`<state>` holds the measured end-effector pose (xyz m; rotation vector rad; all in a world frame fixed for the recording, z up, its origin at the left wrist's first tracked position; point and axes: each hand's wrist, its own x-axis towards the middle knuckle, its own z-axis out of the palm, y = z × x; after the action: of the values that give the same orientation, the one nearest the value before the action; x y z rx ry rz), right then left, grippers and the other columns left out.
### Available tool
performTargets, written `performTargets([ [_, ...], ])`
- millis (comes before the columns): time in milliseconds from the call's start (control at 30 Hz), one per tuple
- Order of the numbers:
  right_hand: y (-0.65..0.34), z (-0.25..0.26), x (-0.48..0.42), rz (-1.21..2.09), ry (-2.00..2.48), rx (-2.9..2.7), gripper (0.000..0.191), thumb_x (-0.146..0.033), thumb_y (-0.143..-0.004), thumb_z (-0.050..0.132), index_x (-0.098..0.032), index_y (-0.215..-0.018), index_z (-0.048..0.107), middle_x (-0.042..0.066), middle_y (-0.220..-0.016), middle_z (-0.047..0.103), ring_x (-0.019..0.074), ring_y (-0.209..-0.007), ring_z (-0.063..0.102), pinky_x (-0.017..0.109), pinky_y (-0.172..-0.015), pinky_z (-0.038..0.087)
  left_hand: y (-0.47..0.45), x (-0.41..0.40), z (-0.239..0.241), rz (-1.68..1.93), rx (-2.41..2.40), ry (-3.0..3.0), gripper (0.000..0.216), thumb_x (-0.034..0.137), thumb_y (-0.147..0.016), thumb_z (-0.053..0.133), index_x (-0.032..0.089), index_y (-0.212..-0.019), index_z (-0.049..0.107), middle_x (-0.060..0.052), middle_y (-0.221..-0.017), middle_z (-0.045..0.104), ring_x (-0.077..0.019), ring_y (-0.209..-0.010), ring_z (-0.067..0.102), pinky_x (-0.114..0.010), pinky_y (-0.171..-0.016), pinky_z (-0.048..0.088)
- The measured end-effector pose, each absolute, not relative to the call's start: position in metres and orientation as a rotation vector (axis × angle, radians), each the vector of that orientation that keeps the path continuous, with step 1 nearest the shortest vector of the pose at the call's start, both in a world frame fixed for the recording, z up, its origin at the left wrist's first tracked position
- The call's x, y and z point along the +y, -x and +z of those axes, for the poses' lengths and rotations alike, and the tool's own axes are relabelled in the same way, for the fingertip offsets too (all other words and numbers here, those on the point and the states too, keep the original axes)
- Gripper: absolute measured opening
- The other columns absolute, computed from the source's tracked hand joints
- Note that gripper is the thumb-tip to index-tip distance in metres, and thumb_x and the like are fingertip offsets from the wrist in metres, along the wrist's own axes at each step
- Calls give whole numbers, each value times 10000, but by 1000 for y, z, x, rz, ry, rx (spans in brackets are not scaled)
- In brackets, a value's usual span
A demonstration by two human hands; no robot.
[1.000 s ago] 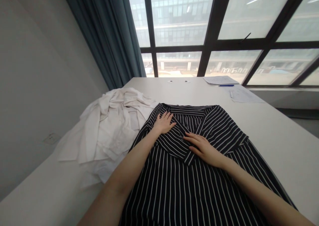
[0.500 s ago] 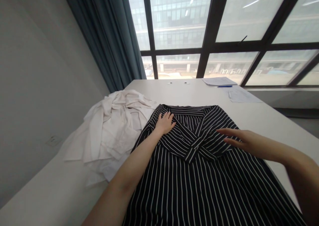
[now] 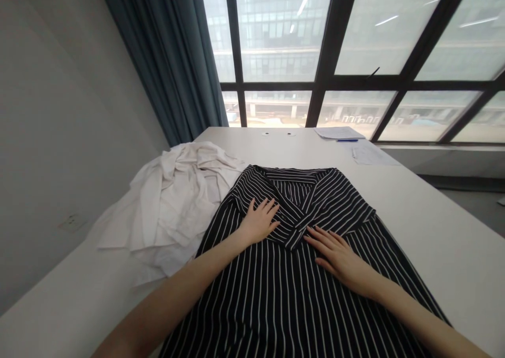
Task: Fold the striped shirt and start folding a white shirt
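Note:
A black shirt with white stripes (image 3: 272, 289) lies spread on the white table, its collar end away from me and its lower part running out of view at the bottom. My left hand (image 3: 258, 222) rests flat on the left side of the shirt's upper front, fingers spread. Just below the V of the neckline, my right hand (image 3: 337, 255) lies on the cloth with its fingers stretched out. Neither hand grips the fabric.
Crumpled white cloth (image 3: 177, 195) is heaped on the table's left side, touching the shirt. Papers (image 3: 339, 132) and a blue pen (image 3: 347, 140) lie at the far right of the table (image 3: 445, 242). A blue curtain (image 3: 173, 58) hangs beside the window.
My left hand has slid down the shirt from near the collar. My right hand has come in from the right side and down onto the middle of the shirt front.

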<state>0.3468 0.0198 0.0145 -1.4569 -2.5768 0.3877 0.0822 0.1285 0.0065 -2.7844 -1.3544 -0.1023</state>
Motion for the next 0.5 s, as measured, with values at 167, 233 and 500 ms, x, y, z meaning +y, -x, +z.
performTargets([
  [167, -380, 17, 41, 318, 1451, -2434, 447, -435, -995, 339, -296, -1393, 487, 48, -1500, 431, 245, -1382, 382, 474, -1107, 374, -44, 133, 23, -142, -1484, 2576, 487, 461, -996, 313, 235, -1385, 499, -95, -1481, 446, -288, -1402, 339, -568, -1149, 171],
  [233, -395, 12, 59, 151, 1497, -2348, 443, -412, -991, 333, -257, -1365, 513, 82, -1459, 479, 254, -1360, 415, 493, -1101, 373, -31, 139, 29, -175, -1519, 2507, 464, 425, -998, 313, 224, -1352, 537, -92, -1460, 475, -273, -1396, 352, -529, -1160, 167],
  [500, -398, -27, 103, -36, 1785, -2298, 489, -427, -975, 289, -301, -1424, 433, 50, -1499, 433, 281, -1402, 339, 574, -1085, 318, -22, 168, 26, -29, -1568, 2509, 492, 443, -980, 345, 234, -1402, 488, -82, -1486, 441, -297, -1403, 334, -529, -1160, 137],
])
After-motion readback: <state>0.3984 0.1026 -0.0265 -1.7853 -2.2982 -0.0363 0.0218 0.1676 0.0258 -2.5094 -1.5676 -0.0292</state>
